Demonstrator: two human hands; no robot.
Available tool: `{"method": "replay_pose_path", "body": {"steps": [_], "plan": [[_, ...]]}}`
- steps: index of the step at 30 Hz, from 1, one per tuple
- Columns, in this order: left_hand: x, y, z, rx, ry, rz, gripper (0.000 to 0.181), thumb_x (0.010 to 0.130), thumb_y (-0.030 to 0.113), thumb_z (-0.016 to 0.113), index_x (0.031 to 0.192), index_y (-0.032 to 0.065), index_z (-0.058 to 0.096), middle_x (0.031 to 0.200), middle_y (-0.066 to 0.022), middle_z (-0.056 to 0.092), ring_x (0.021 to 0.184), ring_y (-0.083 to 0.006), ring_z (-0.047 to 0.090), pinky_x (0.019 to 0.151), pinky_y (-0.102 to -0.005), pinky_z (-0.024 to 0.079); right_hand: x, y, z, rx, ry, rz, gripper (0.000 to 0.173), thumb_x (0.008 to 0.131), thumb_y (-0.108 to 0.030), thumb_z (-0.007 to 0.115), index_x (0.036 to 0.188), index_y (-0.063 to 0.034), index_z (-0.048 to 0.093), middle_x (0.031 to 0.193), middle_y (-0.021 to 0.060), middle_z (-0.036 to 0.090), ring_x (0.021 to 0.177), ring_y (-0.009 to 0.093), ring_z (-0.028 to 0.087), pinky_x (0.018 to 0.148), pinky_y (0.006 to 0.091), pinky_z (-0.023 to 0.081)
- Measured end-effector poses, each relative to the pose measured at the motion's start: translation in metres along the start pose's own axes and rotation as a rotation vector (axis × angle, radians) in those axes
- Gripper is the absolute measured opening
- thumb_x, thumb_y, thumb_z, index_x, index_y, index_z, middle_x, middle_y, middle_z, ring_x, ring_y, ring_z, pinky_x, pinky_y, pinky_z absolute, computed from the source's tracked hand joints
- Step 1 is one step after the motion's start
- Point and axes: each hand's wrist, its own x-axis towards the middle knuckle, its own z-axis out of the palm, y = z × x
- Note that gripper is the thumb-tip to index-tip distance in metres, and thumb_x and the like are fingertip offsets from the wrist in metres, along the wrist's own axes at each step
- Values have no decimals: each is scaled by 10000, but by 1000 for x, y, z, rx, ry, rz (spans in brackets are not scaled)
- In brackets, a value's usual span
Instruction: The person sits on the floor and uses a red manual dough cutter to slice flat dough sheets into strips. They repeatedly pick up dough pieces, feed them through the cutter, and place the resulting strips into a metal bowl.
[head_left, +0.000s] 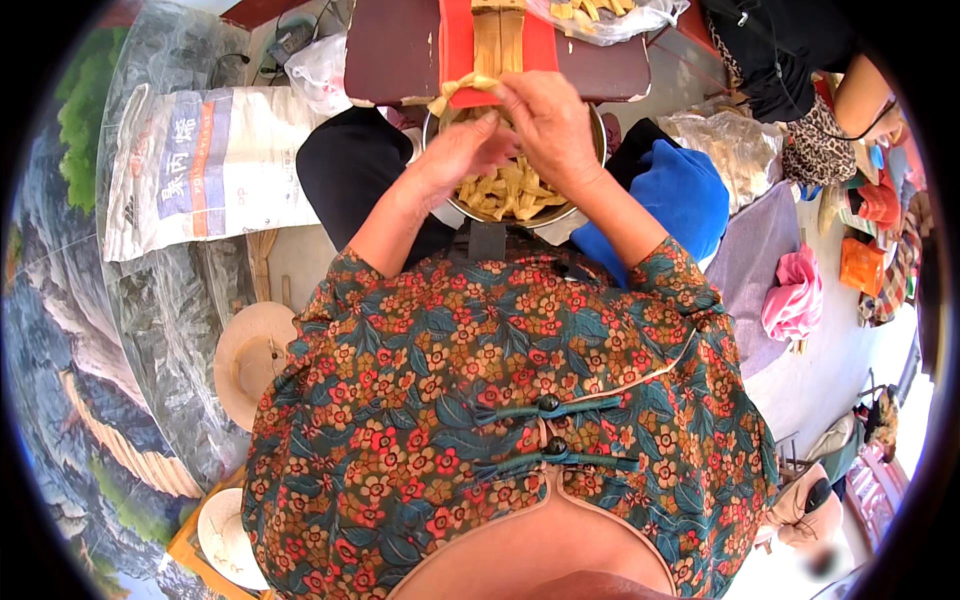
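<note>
My right hand (551, 124) pinches one end of a folded, knotted strip (466, 84) of pale yellow plant-like material between thumb and fingertips. The strip hangs over the front edge of a red cloth (536, 56). Just below and left of it is my left hand (461, 154), thumb raised apart from its slightly blurred fingers, with nothing visible in it. Both hands are above a round metal basin (598, 139) between my knees. Many similar yellow folded pieces (510, 191) lie in the basin; my hands hide part of them.
A dark maroon bench (394, 52) bears the red cloth, a wooden block (498, 41) and a plastic bag (600, 26) of yellow pieces. A woven sack (262, 157) lies left, near a straw hat (255, 360). Blue cloth (682, 184) covers my right knee. Another person's arm (866, 97) is at right.
</note>
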Motion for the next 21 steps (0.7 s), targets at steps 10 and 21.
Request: {"method": "replay_pose_path", "body": {"steps": [10,21], "plan": [[-10,0,5,-468,-98,134,222,949,211,473,993,22,580,888,-46,582,753,-148,547,728,-275,465,-35,-38,3,750,-239,389,161,913,-180,570,930,-27,619,776,146,596,703,288,589,664,343,480],[-24,18,24,618,627,812,212,911,58,453,1074,15,582,882,-69,596,796,-117,556,724,-262,457,-8,-13,-3,1048,-308,779,262,972,-244,425,903,-25,552,638,41,554,442,101,486,426,245,377]]}}
